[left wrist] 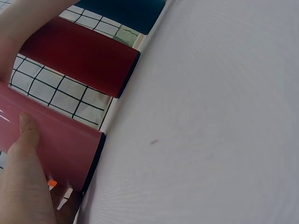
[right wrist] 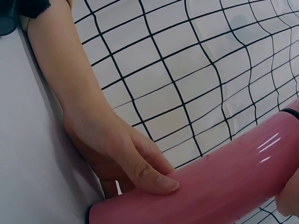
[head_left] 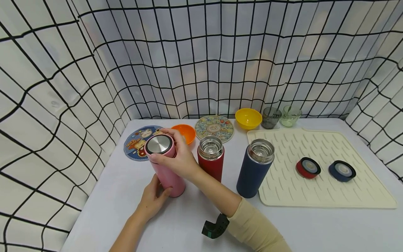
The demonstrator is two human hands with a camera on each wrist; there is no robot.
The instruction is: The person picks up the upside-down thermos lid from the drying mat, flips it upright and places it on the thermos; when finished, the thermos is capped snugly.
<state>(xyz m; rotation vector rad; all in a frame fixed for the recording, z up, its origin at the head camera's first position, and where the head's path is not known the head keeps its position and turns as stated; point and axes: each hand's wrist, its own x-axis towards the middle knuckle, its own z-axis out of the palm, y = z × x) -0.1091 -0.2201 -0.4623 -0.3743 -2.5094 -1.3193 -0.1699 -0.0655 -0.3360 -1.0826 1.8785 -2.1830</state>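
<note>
A pink thermos (head_left: 171, 180) stands on the white table at the left, leaning slightly in the head view. Its lid (head_left: 160, 143), with a brushed-metal disc on top, is on the bottle. My right hand (head_left: 181, 159) grips round the lid from above, thumb on the near side and fingers on the far side. Low on the body, my left hand (head_left: 151, 201) holds the bottle near its base; the right wrist view shows that thumb (right wrist: 163, 183) along the pink wall. To the right, a red thermos (head_left: 210, 164) and a navy thermos (head_left: 252, 175) stand lidless, their strainers showing.
A cream drying mat (head_left: 315, 196) on the right bears a red lid (head_left: 308, 168) and a navy lid (head_left: 342, 171). Behind are an orange bowl (head_left: 185, 132), a yellow bowl (head_left: 248, 119), two glasses (head_left: 271, 118) and two round patterned mats (head_left: 214, 127). Black netting (head_left: 220, 64) encloses the table.
</note>
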